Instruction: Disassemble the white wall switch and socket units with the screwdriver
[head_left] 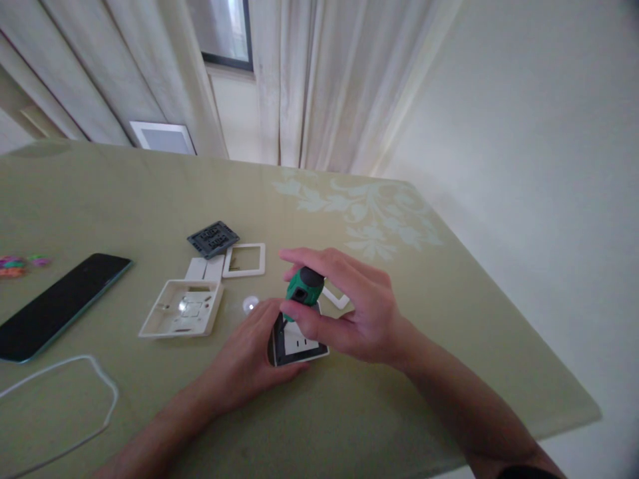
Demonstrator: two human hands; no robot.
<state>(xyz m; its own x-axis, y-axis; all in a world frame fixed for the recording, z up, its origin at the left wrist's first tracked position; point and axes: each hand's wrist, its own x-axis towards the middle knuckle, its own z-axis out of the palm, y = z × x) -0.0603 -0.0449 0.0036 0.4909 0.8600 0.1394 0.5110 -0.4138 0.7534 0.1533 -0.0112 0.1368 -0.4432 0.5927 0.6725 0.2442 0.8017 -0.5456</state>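
The right hand (357,309) grips one screwdriver (305,286) over one wall socket (294,346), clasped by the left hand (252,349) (one mounting box (214,309) leftward of it).

Green-and-black tool handle (305,287): plastic-looking, matt. Socket panel (300,342): smooth white plastic face, dark matt surround. Open box (164,313): pale smooth plastic, bright glint inside. Grey plate (213,239): matt plastic, uneven relief. Phone (62,306): dark, smooth, faintly glossy screen. Cable (116,392): smooth white plastic sheath. Table cover (150,193): smooth, low sheen. Curtains (339,86): softly folded cloth. Wall (539,166): smooth, matt.
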